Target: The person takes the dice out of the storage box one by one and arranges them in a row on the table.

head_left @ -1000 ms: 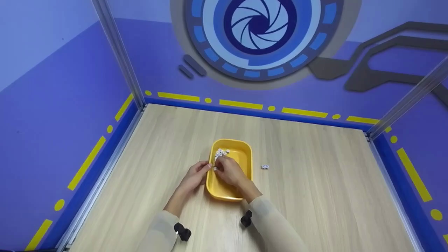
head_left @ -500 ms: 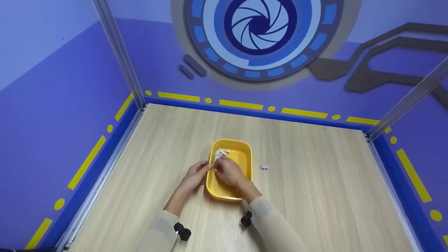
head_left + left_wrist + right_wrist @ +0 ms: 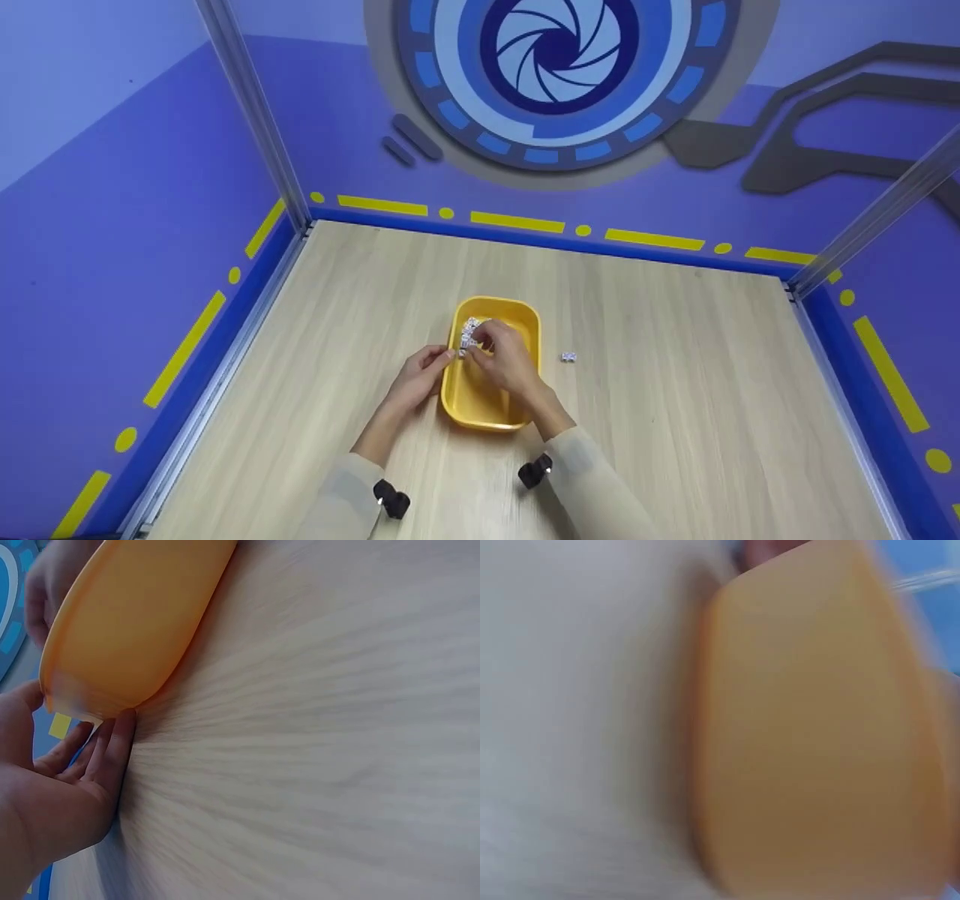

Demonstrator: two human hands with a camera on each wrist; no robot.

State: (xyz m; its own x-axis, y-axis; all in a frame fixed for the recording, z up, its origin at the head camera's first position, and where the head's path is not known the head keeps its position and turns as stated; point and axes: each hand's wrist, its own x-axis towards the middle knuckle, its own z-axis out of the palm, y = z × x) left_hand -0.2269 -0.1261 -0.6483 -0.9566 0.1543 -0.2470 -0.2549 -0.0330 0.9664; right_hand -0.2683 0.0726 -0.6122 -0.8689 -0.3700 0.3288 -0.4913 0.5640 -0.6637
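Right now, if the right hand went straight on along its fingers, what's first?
Likely the small white pieces in the yellow tray, just ahead of the right hand; whether it already touches them is unclear from the head view.

Pale wood-grained table, enclosed by blue walls.
The back is printed with a large ringed disc, patterned like shutter blades, and flanked at right by grey-brown bands. Both rear corners are marked by metal posts. Yellow dashes and dots are set above a darker strip. A soft sheen is cast on the tabletop.
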